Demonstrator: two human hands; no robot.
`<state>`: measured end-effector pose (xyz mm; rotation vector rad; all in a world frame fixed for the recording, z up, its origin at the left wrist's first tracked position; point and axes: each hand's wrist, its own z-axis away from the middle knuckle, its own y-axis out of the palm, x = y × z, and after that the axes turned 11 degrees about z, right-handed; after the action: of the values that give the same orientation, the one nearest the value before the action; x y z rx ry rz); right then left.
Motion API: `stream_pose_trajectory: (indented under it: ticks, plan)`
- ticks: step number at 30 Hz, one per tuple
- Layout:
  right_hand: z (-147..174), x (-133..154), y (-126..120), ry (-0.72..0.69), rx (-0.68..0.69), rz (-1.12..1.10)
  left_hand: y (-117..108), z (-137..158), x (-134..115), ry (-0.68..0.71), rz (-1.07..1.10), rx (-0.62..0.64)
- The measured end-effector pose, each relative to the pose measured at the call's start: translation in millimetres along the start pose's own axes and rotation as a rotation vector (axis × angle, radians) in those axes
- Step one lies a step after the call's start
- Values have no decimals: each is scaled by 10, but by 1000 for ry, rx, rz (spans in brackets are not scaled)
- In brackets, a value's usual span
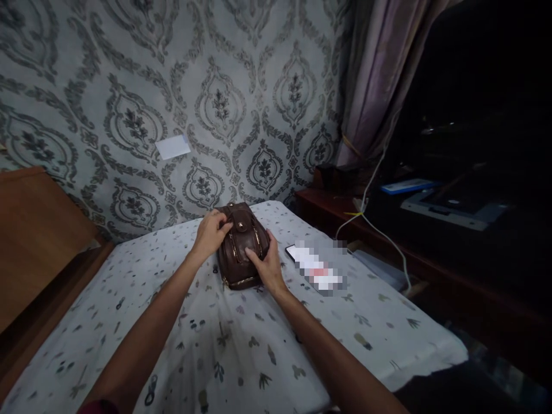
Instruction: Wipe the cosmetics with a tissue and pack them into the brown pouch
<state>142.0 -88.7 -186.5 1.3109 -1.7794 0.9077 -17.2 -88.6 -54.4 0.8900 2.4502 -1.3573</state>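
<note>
A brown leather bag (pixel 239 271) with gold zippers and a round metal clasp on its flap lies on the patterned sheet, front side up. My left hand (pixel 210 230) is at the bag's upper left edge, with thumb and fingers pinched together on it. What exactly sits between those fingertips is too small to make out. On the right side, my right hand (pixel 268 261) grips the bag, its thumb lying across the front near the zippers and its fingers around the edge.
A lit phone (pixel 317 269), its screen blurred, lies right of the bag on the sheet (pixel 241 356). Beyond it stands a dark red desk (pixel 317 201) with a white cable (pixel 374 178) hanging over its edge. A wooden panel (pixel 43 230) rises at the left; patterned wallpaper is behind.
</note>
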Motion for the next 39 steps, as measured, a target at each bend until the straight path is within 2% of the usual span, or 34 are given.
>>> stream_pose_trajectory:
  ticks: [9,12,16,21,23,29,34,39]
  plan:
    - [-4,5,-5,2,13,7,-36,218,-141,-23,48,39]
    - [-1,-1,0,-10,8,13,-36,248,-199,-35,-17,53]
    - [8,-20,-6,-25,14,9,47,178,-345,35,-142,37]
    - [23,-50,-29,-20,54,-22,222,-7,-528,95,-150,113]
    - [27,-55,-34,-19,51,-22,284,-64,-535,66,-130,108]
    - [31,-66,-23,-29,52,2,428,-135,-396,-59,74,-33]
    - [14,-101,-2,-46,60,26,513,-85,-392,-45,121,-60]
    - [-2,-101,-13,-71,65,40,507,-7,-449,53,147,0]
